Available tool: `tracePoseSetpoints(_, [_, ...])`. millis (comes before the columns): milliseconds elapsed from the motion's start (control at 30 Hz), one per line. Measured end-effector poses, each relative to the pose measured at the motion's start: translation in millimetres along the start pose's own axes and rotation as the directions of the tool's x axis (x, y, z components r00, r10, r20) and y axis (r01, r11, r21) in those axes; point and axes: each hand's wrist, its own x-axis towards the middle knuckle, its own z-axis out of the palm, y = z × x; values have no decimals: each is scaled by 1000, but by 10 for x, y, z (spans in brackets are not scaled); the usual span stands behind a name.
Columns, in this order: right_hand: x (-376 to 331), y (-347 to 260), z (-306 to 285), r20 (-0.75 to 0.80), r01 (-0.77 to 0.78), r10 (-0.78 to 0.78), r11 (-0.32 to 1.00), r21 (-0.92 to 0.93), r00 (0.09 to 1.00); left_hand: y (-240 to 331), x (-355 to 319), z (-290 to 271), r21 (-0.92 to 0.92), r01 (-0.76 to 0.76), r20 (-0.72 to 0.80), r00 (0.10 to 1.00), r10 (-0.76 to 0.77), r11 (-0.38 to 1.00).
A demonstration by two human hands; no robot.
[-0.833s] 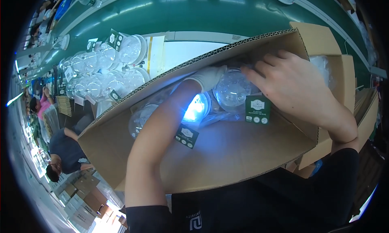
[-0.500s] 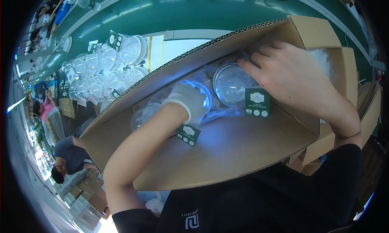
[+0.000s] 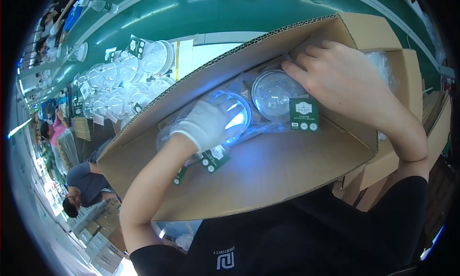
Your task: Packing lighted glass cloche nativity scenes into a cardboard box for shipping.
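Inside a long open cardboard box (image 3: 268, 180), several clear plastic cloches lie in a row in thin bags. My left hand (image 3: 203, 125), in a white glove, has its fingers over the middle cloche (image 3: 243, 112), which glows blue-white. Part of another cloche (image 3: 165, 136) shows beyond that wrist. My bare right hand (image 3: 326, 67) is at the box's far right, fingers bent and apart, thumb by the rim of the right cloche (image 3: 273, 96). A green tag (image 3: 304, 114) hangs from that cloche; another green tag (image 3: 214, 158) lies below my left hand.
Many clear cloches (image 3: 110, 103) stand grouped on the green table (image 3: 191, 17) at the left, by a white board (image 3: 215, 50). Another carton (image 3: 409, 89) with plastic bags adjoins the box at right. A person in a dark shirt (image 3: 86, 175) is at far left, near stacked cartons (image 3: 98, 247).
My left hand has shifted slightly left, and more of the glowing cloche shows. The tag below it has turned, and another green tag has appeared near the wrist. My right hand has barely moved.
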Motion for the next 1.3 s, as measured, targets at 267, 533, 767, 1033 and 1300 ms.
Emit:
tracePoseSetpoints(267, [9, -13, -33, -15, -44, 44, 999, 24, 999, -186, -144, 356, -211, -258, -450, 882, 140, 943])
tracePoseSetpoints(533, [-382, -371, -527, -390, 190, 73, 782, 594, 918, -121, -445, -295, -264, -327, -226, 935, 272, 907])
tracePoseSetpoints(767, [-739, -1998, -376, -379, -37, 228, 892, 450, 897, -32, -2178, -929, -276, -377, -352, 896, 272, 884])
tracePoseSetpoints(1033, [-622, -2098, -132, -556, -16, 221, 937, 349, 802, -94, -3863, 504, -392, -320, -844, 498, -199, 863])
tracePoseSetpoints(1300, [-332, -2065, -119, -553, 115, 69, 950, 290, 830, 244, -3294, 1237, -543, 30, -817, 208, -537, 839])
